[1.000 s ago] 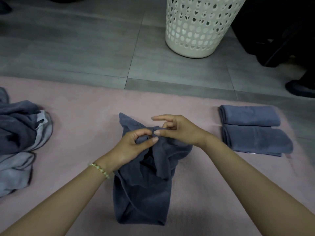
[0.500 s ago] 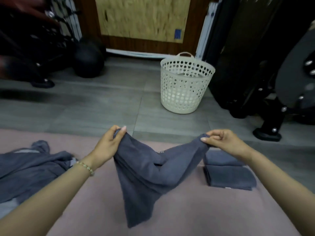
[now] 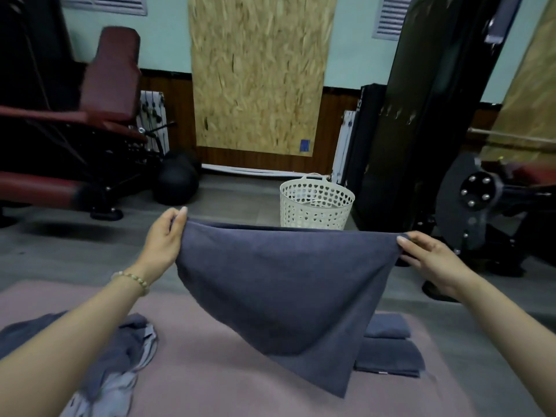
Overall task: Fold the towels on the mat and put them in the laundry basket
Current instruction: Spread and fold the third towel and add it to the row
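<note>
A dark grey-blue towel (image 3: pixel 282 290) hangs spread out in the air above the pink mat (image 3: pixel 228 377). My left hand (image 3: pixel 164 239) pinches its top left corner and my right hand (image 3: pixel 427 257) pinches its top right corner. The towel's lower edge droops toward the mat at the right. Two folded towels (image 3: pixel 391 353) lie on the mat's right side, partly hidden behind the held towel. A heap of unfolded towels (image 3: pixel 120 356) lies at the left of the mat. The white perforated laundry basket (image 3: pixel 316 203) stands on the floor beyond the mat.
Grey tiled floor (image 3: pixel 75 251) lies between mat and basket. A dark red gym bench (image 3: pixel 90 121) and a black ball (image 3: pixel 177 182) stand at the back left. A black exercise machine (image 3: pixel 469 200) stands close to the basket's right.
My hands moved apart and lifted, stretching the bunched towel out flat in the air. The view tilted upward, so more of the room shows.
</note>
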